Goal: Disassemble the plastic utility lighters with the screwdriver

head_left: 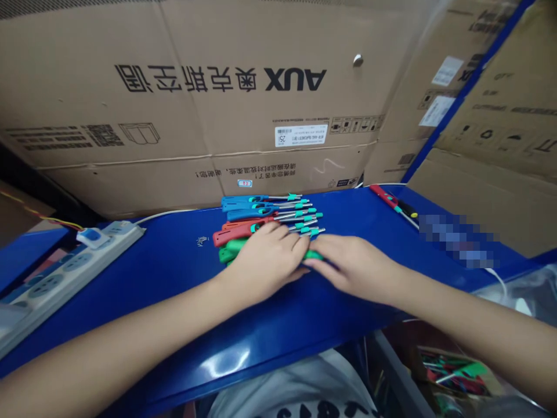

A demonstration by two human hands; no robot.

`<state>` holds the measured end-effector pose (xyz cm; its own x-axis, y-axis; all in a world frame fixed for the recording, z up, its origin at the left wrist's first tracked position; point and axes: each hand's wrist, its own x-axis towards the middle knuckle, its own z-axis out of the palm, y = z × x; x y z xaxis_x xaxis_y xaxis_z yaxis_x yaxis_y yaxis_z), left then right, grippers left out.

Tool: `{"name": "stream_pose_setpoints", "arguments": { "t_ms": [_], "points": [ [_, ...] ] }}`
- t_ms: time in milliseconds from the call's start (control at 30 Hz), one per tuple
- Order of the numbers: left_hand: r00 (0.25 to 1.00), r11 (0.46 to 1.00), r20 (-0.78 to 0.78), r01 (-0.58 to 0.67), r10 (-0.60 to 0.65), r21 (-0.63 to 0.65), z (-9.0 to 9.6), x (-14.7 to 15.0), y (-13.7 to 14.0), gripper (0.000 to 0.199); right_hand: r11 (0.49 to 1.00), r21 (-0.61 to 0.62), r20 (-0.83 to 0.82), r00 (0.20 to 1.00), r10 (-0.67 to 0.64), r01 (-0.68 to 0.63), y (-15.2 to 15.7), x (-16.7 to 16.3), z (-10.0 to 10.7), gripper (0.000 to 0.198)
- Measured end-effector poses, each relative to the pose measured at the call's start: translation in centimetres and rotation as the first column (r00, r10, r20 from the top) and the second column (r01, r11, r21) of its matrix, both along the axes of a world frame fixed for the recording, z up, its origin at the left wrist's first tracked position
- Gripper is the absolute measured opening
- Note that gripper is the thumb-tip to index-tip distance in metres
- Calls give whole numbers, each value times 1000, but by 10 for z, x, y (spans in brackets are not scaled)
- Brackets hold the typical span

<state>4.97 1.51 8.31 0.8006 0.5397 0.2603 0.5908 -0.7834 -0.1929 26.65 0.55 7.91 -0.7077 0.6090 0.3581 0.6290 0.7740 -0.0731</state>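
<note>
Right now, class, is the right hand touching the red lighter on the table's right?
Apart: the head view shows blue tabletop between the right hand and red lighter.

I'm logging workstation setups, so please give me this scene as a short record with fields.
Left hand: closed on a green piece
Right hand: pinching the same green piece
Row, far to near: blue lighters, red lighters, green handles partly hidden by the left hand
Surface: blue table
Left side: white power strip with a plug
Right side: lone red lighter
Behind: cardboard panel, AUX print upside down
</note>
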Motion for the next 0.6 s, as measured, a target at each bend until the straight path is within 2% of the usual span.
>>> {"name": "stream_pose_setpoints", "arguments": {
  "t_ms": [100, 167, 233, 300, 367, 433, 500, 567, 600],
  "points": [
    [987, 975, -135, -109, 84, -194, 4, 4, -22, 21, 969, 166, 202, 968, 148, -182, -9, -10, -3, 44],
    [981, 957, -163, -141, 101, -253, 4, -4, -32, 15, 956, 170, 238, 951, 197, -240, -9, -6, -8, 48],
    [976, 937, -161, -188, 145, -294, 4, -18, -36, 16, 965, 108, 228, 951, 209, -238, -9, 4, -14, 48],
    [960, 899, -145, -277, 241, -340, 3, -34, -36, 20, 984, 7, 178, 969, 173, -177, -10, 16, -19, 44],
    [950, 871, -109, -311, 292, -381, 1, -47, -34, 25, 987, -124, 117, 986, 117, -103, -10, 25, -21, 40],
    [958, 861, -53, -276, 281, -428, -2, -53, -30, 24, 965, -255, 75, 994, 82, -60, -6, 30, -20, 39],
    [972, 848, 5, -202, 234, -489, -3, -54, -23, 15, 938, -345, 42, 997, 58, -40, 5, 35, -18, 41],
    [981, 832, 54, -127, 186, -540, 0, -55, -12, 4, 936, -338, 43, 995, -84, 94, 26, 45, -17, 44],
    [982, 829, 82, -96, 168, -550, 2, -56, -6, 8, 920, -279, 87, 962, -260, 274, 39, 54, -17, 45]
  ]
}}
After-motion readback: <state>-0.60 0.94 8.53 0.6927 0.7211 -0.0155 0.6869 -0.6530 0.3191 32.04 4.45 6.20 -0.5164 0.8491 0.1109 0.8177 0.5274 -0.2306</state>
